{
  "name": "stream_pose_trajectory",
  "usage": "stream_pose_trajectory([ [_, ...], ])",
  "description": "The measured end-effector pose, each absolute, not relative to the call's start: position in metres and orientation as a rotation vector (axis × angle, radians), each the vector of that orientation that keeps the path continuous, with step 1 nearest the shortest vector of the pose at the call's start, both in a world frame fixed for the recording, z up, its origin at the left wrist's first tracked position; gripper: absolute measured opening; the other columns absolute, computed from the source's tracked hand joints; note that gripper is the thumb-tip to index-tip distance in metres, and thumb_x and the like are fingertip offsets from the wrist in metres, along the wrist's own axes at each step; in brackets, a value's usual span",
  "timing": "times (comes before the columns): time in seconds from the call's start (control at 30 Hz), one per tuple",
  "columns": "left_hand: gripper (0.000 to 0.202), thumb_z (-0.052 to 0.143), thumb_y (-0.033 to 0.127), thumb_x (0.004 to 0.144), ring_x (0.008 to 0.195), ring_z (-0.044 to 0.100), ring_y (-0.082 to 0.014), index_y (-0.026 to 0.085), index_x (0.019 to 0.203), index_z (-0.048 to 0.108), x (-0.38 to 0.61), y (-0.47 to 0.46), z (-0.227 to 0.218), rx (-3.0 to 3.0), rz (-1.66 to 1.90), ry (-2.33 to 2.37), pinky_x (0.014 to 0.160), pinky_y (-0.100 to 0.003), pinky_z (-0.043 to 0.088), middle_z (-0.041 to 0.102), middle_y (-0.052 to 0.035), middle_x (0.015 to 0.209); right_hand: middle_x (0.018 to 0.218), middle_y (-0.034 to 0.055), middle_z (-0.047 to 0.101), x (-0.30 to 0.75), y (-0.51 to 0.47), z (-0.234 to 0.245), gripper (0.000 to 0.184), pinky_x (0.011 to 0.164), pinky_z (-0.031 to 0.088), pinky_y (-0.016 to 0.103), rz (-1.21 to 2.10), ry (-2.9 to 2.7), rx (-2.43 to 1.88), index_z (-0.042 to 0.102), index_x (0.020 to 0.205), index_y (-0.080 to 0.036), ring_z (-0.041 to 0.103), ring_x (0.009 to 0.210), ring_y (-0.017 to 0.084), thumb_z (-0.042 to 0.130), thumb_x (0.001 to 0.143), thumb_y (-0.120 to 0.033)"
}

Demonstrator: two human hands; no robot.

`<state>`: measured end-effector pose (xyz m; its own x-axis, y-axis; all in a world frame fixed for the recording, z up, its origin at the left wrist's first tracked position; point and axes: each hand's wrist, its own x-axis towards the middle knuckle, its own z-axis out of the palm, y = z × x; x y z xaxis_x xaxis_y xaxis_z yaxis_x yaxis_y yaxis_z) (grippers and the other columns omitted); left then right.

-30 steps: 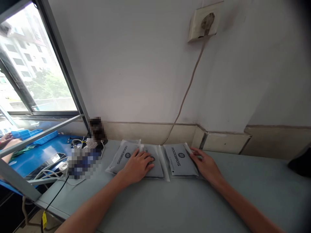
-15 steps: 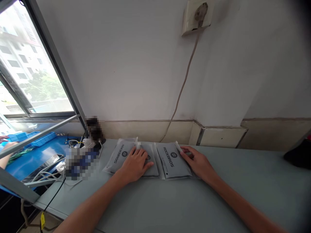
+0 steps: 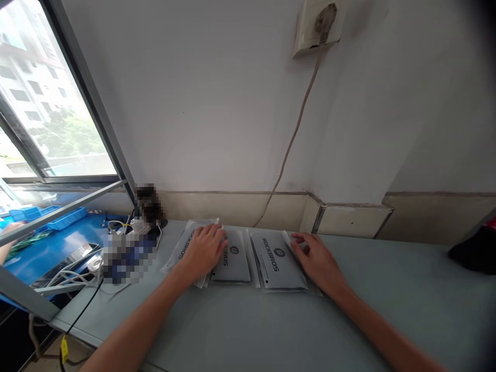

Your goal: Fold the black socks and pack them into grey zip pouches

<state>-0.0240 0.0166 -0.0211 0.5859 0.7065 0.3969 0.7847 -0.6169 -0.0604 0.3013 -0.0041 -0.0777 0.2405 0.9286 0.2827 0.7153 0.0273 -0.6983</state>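
Three flat grey packages marked ROCKBROS, in clear plastic bags, lie side by side on the grey table (image 3: 248,330). My left hand (image 3: 205,250) rests palm down over the left package (image 3: 180,250), its fingers stretched out and covering part of the print. Just to the right of that hand is the middle package (image 3: 236,266), with its logo showing. My right hand (image 3: 320,261) lies against the right edge of the right package (image 3: 271,263), fingers loosely bent and apart, with nothing seen gripped in it.
White cables (image 3: 73,276) tangle at the left near a metal frame bar (image 3: 65,209). Beyond it, a blue surface (image 3: 73,232) holds blue trays (image 3: 67,218), where another person's hand (image 3: 10,235) shows. A dark object (image 3: 473,253) sits far right. A cord (image 3: 296,129) hangs down the wall.
My left hand has slid left from between the left and middle packages onto the left one, uncovering the middle package's print. My right hand stays at the right package's edge.
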Motion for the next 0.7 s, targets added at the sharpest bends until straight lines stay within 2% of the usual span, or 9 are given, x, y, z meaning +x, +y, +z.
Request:
stream_pose_trajectory([
  [0.13, 0.046, 0.039, 0.049, 0.106, 0.13, 0.049, -0.041, 0.017, 0.136, 0.053, -0.039, 0.028, -0.027, -2.253, -0.408, -1.589, 0.096, -0.058, 0.047, 0.052, -0.0217, 0.144, 0.112, 0.0089, 0.067, 0.299, -0.003, -0.081, 0.044, 0.077, 0.052, 0.04, 0.349, -1.589, -1.753, 0.067, 0.112, -0.024, 0.067, 0.084, 0.025, 0.048, 0.09, -0.057],
  [0.23, 0.055, 0.039, 0.058, 0.104, 0.125, 0.052, -0.0426, 0.016, 0.136, 0.054, -0.046, 0.033, -0.036, -2.19, -0.328, -1.757, 0.087, -0.058, 0.052, 0.055, -0.023, 0.138, 0.117, 0.0109, 0.067, 0.299, -0.003, -0.083, 0.048, 0.075, 0.052, 0.041, 0.347, -1.591, -1.781, 0.063, 0.119, -0.023, 0.068, 0.088, 0.028, 0.048, 0.09, -0.058],
  [0.3, 0.056, 0.039, 0.059, 0.103, 0.126, 0.051, -0.0434, 0.016, 0.136, 0.054, -0.046, 0.034, -0.041, -2.18, -0.331, -1.779, 0.087, -0.06, 0.052, 0.056, -0.023, 0.137, 0.111, 0.0101, 0.07, 0.3, -0.002, -0.085, 0.049, 0.076, 0.051, 0.041, 0.354, -1.591, -1.797, 0.061, 0.12, -0.023, 0.068, 0.09, 0.029, 0.047, 0.09, -0.059],
  [0.37, 0.053, 0.042, 0.056, 0.104, 0.13, 0.048, -0.0451, 0.016, 0.136, 0.055, -0.045, 0.035, -0.042, -2.16, -0.356, -1.746, 0.094, -0.068, 0.047, 0.055, -0.0237, 0.14, 0.1, 0.0076, 0.072, 0.3, -0.001, -0.085, 0.046, 0.075, 0.051, 0.04, 0.369, -1.599, -1.803, 0.06, 0.118, -0.023, 0.069, 0.09, 0.029, 0.047, 0.091, -0.058],
  [0.47, 0.04, 0.042, 0.041, 0.106, 0.137, 0.043, -0.0448, 0.02, 0.135, 0.057, -0.042, 0.035, -0.041, -2.177, -0.414, -1.638, 0.107, -0.077, 0.03, 0.054, -0.0215, 0.145, 0.09, 0.0049, 0.073, 0.301, 0.0, -0.085, 0.041, 0.074, 0.05, 0.039, 0.388, -1.607, -1.799, 0.061, 0.114, -0.025, 0.069, 0.087, 0.029, 0.048, 0.09, -0.055],
  [0.53, 0.035, 0.038, 0.035, 0.107, 0.137, 0.047, -0.0396, 0.023, 0.134, 0.058, -0.041, 0.034, -0.04, -2.29, -0.45, -1.538, 0.112, -0.072, 0.028, 0.055, -0.017, 0.145, 0.089, 0.0046, 0.073, 0.302, 0.001, -0.085, 0.039, 0.074, 0.05, 0.039, 0.399, -1.603, -1.791, 0.062, 0.113, -0.025, 0.069, 0.086, 0.029, 0.049, 0.089, -0.053],
  [0.6, 0.035, 0.038, 0.039, 0.108, 0.134, 0.051, -0.0354, 0.025, 0.133, 0.058, -0.039, 0.033, -0.041, -2.424, -0.465, -1.449, 0.113, -0.064, 0.033, 0.057, -0.014, 0.144, 0.09, 0.0049, 0.074, 0.303, 0.001, -0.085, 0.038, 0.074, 0.05, 0.039, 0.419, -1.59, -1.779, 0.063, 0.113, -0.025, 0.07, 0.087, 0.029, 0.049, 0.089, -0.051],
  [0.7, 0.037, 0.044, 0.043, 0.106, 0.139, 0.046, -0.0384, 0.022, 0.134, 0.057, -0.034, 0.03, -0.042, -2.49, -0.44, -1.412, 0.114, -0.065, 0.032, 0.056, -0.0158, 0.146, 0.09, 0.0055, 0.076, 0.304, 0.002, -0.085, 0.038, 0.075, 0.051, 0.041, 0.47, -1.558, -1.754, 0.064, 0.113, -0.025, 0.07, 0.087, 0.03, 0.049, 0.088, -0.051],
])
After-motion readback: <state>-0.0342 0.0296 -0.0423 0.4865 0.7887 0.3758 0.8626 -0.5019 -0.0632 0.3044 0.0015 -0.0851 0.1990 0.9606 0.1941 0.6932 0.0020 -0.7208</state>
